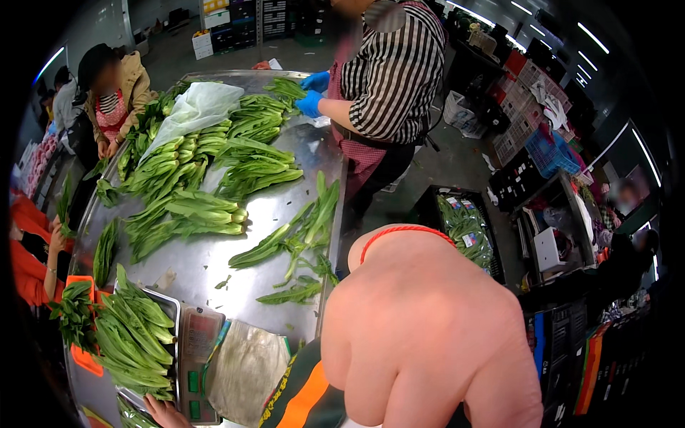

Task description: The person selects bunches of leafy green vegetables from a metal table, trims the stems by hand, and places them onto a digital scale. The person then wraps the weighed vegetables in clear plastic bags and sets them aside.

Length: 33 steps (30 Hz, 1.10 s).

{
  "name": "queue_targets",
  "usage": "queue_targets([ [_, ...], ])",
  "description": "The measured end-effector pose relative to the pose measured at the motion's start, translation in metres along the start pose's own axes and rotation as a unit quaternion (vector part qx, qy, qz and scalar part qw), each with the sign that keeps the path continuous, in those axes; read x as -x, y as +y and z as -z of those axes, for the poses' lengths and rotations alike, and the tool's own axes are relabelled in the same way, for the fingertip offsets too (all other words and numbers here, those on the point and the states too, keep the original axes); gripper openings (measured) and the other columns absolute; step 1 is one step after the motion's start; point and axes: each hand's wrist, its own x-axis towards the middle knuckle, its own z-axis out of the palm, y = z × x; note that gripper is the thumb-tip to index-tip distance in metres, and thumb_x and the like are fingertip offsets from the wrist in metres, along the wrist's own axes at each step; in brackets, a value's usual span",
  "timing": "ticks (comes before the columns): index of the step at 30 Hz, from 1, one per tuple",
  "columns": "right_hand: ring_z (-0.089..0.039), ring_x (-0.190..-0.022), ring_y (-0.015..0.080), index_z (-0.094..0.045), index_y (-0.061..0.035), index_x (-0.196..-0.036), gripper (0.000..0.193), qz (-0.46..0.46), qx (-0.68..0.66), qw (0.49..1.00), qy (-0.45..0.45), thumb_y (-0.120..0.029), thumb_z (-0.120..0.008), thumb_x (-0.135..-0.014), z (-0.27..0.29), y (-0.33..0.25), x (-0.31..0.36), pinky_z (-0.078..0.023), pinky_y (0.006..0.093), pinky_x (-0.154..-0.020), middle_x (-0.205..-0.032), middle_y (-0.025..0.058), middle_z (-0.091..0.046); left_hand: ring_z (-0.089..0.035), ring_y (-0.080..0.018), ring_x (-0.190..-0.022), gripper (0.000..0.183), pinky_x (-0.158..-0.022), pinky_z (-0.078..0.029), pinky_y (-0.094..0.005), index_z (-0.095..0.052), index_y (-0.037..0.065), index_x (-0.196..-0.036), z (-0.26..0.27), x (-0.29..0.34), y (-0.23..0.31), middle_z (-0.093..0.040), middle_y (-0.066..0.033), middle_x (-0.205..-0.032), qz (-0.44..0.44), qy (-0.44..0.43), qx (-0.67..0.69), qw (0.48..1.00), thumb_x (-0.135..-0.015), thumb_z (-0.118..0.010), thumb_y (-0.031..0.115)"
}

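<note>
Greens (pixel 133 342) near your left hand (pixel 167 414) seem set for weighing, so lower your right hand (pixel 428 324); I can't tell how open or full either is.

You are seeing a person in a striped shirt (pixel 407 71) standing beyond a black crate (pixel 427 205) that is holding packaged greens (pixel 465 222). To your right, a blue basket (pixel 553 153) is resting near stacked pale crates (pixel 529 89), and strip lights (pixel 593 38) are glowing; at far left, a person in a tan jacket (pixel 137 80) is leaning in.
</note>
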Motion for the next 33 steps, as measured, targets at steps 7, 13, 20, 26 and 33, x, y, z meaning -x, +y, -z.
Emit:
queue_targets([
  [7, -0.057, -0.055, 0.0139, -0.065, 0.0017, -0.097, 0.032, 0.015, -0.03, 0.999, 0.006, -0.027, -0.064, -0.083, 0.005, -0.005, 0.013, -0.043, 0.0279, -0.047, -0.069, 0.0048, -0.058, -0.053, -0.0383, -0.096, 0.03, -0.087, -0.043, -0.0428, -0.06, 0.0, -0.112, 0.003, 0.003, 0.017, -0.057, -0.0251, -0.108, 0.023, 0.014, 0.042, 0.999, -0.087, -0.054, 0.017],
  [13, -0.056, -0.055, 0.0138, -0.065, 0.0009, -0.099, 0.031, -0.068, -0.171, 0.98, 0.08, -0.026, -0.061, -0.085, 0.003, 0.027, 0.03, -0.042, 0.0276, -0.047, -0.069, 0.0045, -0.058, -0.046, -0.0294, -0.112, 0.045, -0.094, -0.04, -0.0387, -0.043, 0.001, -0.129, 0.012, -0.004, -0.024, -0.043, -0.0176, -0.129, 0.184, 0.006, 0.239, 0.954, -0.092, -0.054, 0.024],
  [20, -0.063, -0.097, 0.0234, -0.056, 0.0061, -0.116, 0.051, -0.575, 0.091, 0.798, 0.157, -0.034, -0.061, -0.086, 0.006, 0.243, 0.145, -0.049, 0.0329, -0.086, -0.106, 0.02, -0.064, -0.048, -0.0187, -0.094, 0.051, -0.089, -0.041, -0.0368, -0.042, 0.003, -0.133, 0.009, -0.004, 0.025, -0.049, -0.0103, -0.114, 0.271, -0.002, 0.42, 0.866, -0.089, -0.06, 0.022],
  [26, -0.066, -0.081, 0.0293, -0.059, 0.0101, -0.109, 0.067, -0.669, 0.141, 0.727, 0.058, -0.05, -0.062, -0.08, -0.03, 0.332, 0.146, -0.051, 0.0327, -0.075, -0.095, 0.0251, -0.065, -0.039, -0.0287, -0.126, 0.055, -0.101, -0.034, -0.0438, -0.038, 0.002, -0.135, 0.025, 0.005, 0.035, -0.041, -0.014, -0.137, 0.324, -0.019, 0.454, 0.83, -0.091, -0.059, 0.027],
  [33, -0.061, -0.054, 0.021, -0.062, 0.0081, -0.1, 0.088, -0.775, 0.109, 0.617, -0.081, -0.075, -0.051, -0.072, -0.042, 0.372, 0.097, -0.051, 0.0319, -0.052, -0.076, 0.0148, -0.063, -0.05, -0.0252, -0.114, 0.057, -0.091, -0.042, -0.0452, -0.044, 0.001, -0.129, 0.009, -0.026, 0.093, -0.051, -0.0114, -0.126, 0.366, -0.115, 0.455, 0.803, -0.089, -0.058, 0.04],
])
